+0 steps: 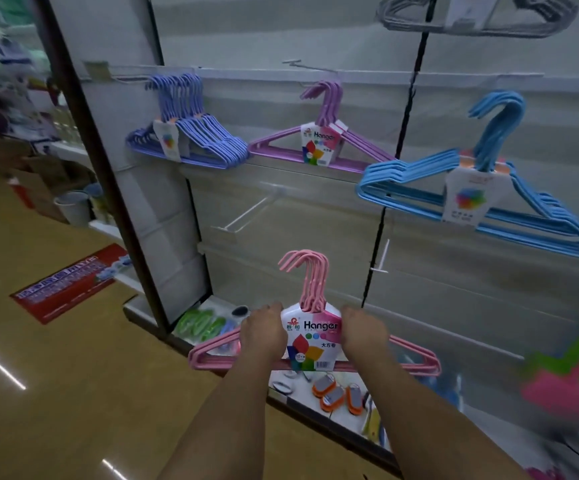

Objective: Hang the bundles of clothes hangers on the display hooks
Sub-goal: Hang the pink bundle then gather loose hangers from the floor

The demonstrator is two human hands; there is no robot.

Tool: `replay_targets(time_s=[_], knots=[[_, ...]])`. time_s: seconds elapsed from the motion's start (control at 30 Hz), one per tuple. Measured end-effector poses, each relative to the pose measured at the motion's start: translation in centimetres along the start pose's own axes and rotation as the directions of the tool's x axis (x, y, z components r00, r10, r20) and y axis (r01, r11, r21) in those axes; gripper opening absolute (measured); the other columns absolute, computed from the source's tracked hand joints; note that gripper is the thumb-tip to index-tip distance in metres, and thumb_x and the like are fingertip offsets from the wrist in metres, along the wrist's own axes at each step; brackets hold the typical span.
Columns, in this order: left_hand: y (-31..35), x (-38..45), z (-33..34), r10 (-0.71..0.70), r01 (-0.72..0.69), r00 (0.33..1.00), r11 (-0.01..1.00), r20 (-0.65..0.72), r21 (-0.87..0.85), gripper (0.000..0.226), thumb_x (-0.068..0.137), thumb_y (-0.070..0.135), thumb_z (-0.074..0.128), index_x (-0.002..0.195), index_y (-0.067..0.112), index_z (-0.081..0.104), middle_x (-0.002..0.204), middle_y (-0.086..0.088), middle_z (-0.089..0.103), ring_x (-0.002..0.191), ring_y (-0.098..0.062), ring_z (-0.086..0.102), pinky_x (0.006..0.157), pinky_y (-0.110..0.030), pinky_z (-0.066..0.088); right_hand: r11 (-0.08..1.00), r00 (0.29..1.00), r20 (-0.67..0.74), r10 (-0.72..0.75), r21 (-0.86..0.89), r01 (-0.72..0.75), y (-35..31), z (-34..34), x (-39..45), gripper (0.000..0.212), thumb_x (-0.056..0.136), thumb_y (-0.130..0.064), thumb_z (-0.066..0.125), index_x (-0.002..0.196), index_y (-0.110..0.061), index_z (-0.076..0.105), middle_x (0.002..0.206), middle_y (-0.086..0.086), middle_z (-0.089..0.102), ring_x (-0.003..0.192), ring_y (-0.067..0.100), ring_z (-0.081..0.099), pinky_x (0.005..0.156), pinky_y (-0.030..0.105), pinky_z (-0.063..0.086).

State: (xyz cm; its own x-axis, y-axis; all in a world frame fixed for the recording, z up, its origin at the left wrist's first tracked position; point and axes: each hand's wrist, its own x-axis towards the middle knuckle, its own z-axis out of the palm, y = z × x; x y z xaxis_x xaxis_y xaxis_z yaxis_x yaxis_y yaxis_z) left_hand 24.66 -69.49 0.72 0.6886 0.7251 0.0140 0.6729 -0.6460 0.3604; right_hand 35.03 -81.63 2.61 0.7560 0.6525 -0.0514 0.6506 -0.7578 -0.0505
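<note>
White slat panel (pixel 316 209) filled most of the frame, w/ bundles already up on it. Largest hung one: blue bundle (pixel 510 188) at right of frame. Next, purple-blue hangers (pixel 191 140) at upper left of the panel, looked like two bundles on one hook, can't be sure. Then the lilac bundle (pixel 322 143) in the upper middle, and a grey bundle (pixel 471 19) cut off at the top edge. So approx. 4 hooks loaded, 4–5 bundles hung.

Not yet hung: pink bundle (pixel 312 327), lower middle of frame, held upright in front of the panel, its hook ends pointing left and touching no peg. Left hand (pixel 264 337) gripped it just left of the card label, fingers curled over the shoulder wires; right hand (pixel 362 334) did the same just right of the label. Both closed on it, neither open.

Bare pegs seen: 3. One long white peg (pixel 243 216) mid-left, one short peg (pixel 380 261) just right of the pink hook ends, one at top middle (pixel 295 62). Judged: task well along, this bundle in hand prob. bound for one of the lower two pegs.

Small stuff: orange brushes (pixel 336 393) on the bottom shelf, 3 counted; green items (pixel 201 323) beside them, no. unclear.
</note>
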Motion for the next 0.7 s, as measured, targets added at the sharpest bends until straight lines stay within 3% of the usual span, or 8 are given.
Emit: replay_targets(time_s=[0.43, 0.7], knots=[[-11.4, 10.2, -6.0, 0.101, -0.101, 0.995, 0.995, 0.023, -0.017, 0.021, 0.087, 0.008, 0.052, 0.105, 0.018, 0.059, 0.104, -0.004, 0.064, 0.095, -0.023, 0.061, 0.075, -0.032, 0.047, 0.997, 0.995, -0.075, 0.073, -0.002, -0.074, -13.6, -1.3, 6.6, 0.023, 0.096, -0.009, 0.04, 0.116, -0.012, 0.052, 0.112, 0.006, 0.065, 0.102, 0.025, 0.063, 0.07, 0.028, 0.04], [-17.2, 13.8, -6.5, 0.158, -0.156, 0.981, 0.987, 0.111, -0.025, 0.02, 0.087, 0.01, 0.055, 0.104, 0.017, 0.061, 0.099, -0.003, 0.065, 0.089, -0.021, 0.063, 0.074, -0.032, 0.053, 0.984, 0.984, -0.017, 0.176, 0.013, -0.176, -19.8, 0.4, 7.9, 0.025, 0.097, -0.008, 0.039, 0.12, -0.011, 0.05, 0.113, 0.007, 0.063, 0.102, 0.025, 0.062, 0.07, 0.029, 0.04]])
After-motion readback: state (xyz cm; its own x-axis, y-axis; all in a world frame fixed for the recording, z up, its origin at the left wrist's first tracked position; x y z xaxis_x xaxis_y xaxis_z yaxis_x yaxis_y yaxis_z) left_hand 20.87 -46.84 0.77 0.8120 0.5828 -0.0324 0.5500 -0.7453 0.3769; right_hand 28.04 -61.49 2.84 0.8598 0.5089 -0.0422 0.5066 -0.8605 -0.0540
